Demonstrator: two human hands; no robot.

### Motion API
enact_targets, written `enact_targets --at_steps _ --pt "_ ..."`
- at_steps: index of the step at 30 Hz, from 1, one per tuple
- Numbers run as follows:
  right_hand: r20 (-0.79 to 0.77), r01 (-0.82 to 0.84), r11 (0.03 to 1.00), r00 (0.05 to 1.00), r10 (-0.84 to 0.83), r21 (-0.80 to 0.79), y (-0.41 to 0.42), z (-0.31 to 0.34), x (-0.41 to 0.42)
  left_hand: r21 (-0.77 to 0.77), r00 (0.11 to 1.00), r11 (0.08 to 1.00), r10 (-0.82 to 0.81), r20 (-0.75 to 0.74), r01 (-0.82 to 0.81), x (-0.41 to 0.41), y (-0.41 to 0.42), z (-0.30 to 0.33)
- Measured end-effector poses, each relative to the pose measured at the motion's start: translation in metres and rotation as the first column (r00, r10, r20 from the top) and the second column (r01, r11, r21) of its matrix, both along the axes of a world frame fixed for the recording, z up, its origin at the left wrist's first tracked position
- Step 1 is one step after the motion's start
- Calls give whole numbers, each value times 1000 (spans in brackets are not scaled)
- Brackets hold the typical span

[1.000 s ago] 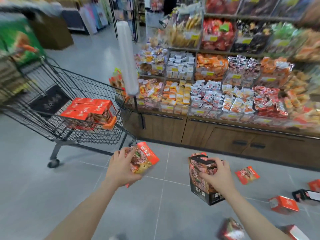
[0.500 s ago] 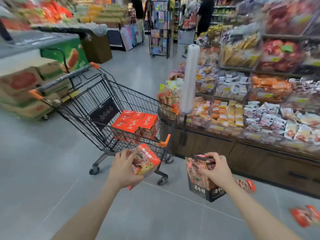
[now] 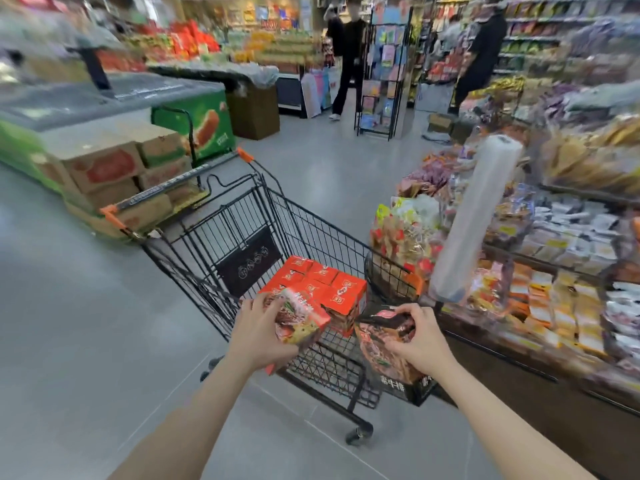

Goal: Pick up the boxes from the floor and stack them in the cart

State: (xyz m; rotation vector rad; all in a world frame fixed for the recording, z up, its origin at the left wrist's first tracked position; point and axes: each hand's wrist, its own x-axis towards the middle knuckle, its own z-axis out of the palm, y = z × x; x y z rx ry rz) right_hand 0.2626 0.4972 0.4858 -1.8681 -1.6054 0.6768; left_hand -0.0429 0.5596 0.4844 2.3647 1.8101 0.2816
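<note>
A black wire cart [image 3: 301,223] with orange handle ends stands in front of me. Inside it sits a stack of several orange boxes [image 3: 322,282]. My left hand [image 3: 258,332] grips an orange box [image 3: 299,317] with a food picture, held over the cart's near rim. My right hand [image 3: 420,339] grips a black box [image 3: 388,358] with a meat picture, held at the cart's near right corner. Both boxes are off the floor.
A snack display counter [image 3: 540,282] runs along the right, with a roll of plastic bags [image 3: 474,220] on a post beside the cart. Cardboard cases [image 3: 114,174] and a green freezer [image 3: 194,116] stand at the left. Two people [image 3: 349,57] stand far down the aisle.
I have stood up and come closer to the cart. Both hands have carried their boxes up and forward to the cart's near side. The loose boxes on the floor have dropped out of view.
</note>
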Motion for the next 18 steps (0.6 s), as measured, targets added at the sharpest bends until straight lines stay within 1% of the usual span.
enact_targets --at_steps 2,4,9,10,15,18 --pt "-6 -7 1000 1000 7 -15 38 0 2 5 999 999 33 -4 -33 1 34 6" --pt "25 -35 999 999 36 -36 74 -3 4 7 998 998 67 1 -67 0 63 9" --pt "197 -80 991 975 101 -111 131 -23 3 -30 992 992 127 4 -126 -7 110 -2" --pt "202 -86 988 973 112 -131 138 -28 2 -44 992 991 124 -1 -124 -7 119 -6" --pt "129 -60 962 987 97 -267 166 -60 -3 -135 997 989 58 -45 -64 -8 164 -28" --pt "144 -33 922 985 96 -386 183 -81 -12 -177 997 984 -8 -70 -4 -10 196 -46"
